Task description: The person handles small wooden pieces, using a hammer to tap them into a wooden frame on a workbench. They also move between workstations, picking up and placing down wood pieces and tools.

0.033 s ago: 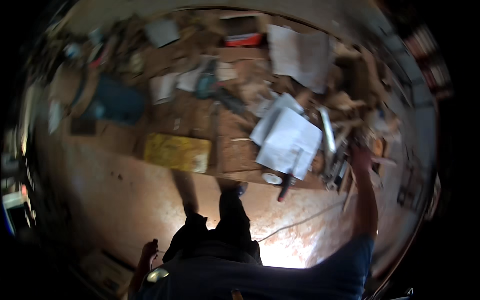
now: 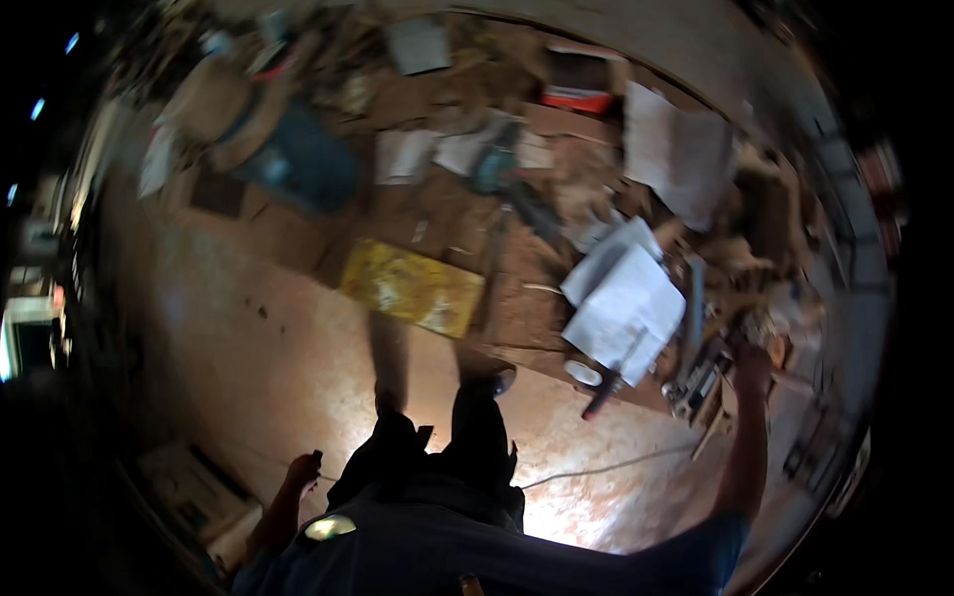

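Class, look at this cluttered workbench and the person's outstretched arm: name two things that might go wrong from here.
1. The right hand reaches among crowded tools at the bench edge; something there might get knocked off.
2. A thin cable trails across the floor near the person's feet, a possible trip hazard.
The picture is blurred, so what the left hand holds is unclear.

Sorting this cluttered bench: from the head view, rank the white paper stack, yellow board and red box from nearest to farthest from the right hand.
From the right hand:
1. White paper stack, just left of it.
2. Yellow board, mid-bench, farther left.
3. Red box, at the bench's far edge.
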`<state>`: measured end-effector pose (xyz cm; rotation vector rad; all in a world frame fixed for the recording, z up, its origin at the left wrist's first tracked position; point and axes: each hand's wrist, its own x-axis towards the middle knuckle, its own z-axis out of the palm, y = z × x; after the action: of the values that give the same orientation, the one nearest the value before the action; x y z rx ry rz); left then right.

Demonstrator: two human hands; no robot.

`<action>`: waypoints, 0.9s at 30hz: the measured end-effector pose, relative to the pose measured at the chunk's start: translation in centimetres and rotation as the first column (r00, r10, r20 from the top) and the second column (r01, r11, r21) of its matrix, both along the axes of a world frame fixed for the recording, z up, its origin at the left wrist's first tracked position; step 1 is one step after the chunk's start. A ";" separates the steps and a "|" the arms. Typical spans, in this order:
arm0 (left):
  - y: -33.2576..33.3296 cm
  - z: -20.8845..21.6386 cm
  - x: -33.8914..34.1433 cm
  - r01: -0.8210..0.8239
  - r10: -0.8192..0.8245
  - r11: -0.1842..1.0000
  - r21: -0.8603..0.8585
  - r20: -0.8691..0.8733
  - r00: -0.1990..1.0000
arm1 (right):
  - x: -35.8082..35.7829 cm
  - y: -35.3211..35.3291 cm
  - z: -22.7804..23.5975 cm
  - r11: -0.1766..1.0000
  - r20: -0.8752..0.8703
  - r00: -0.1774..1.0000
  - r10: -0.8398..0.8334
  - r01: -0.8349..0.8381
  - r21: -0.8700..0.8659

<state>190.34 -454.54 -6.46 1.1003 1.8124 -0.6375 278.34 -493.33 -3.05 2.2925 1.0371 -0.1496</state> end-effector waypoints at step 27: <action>17.7 -7.9 -53.7 -0.711 0.605 0.643 0.284 0.380 0.699 | -78.2 48.5 -4.6 0.811 -0.744 0.421 -0.520 0.515 -0.276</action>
<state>136.64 -436.85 -14.38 0.6225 1.9817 0.3453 200.19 -444.80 -7.66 2.4817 0.5995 -1.5812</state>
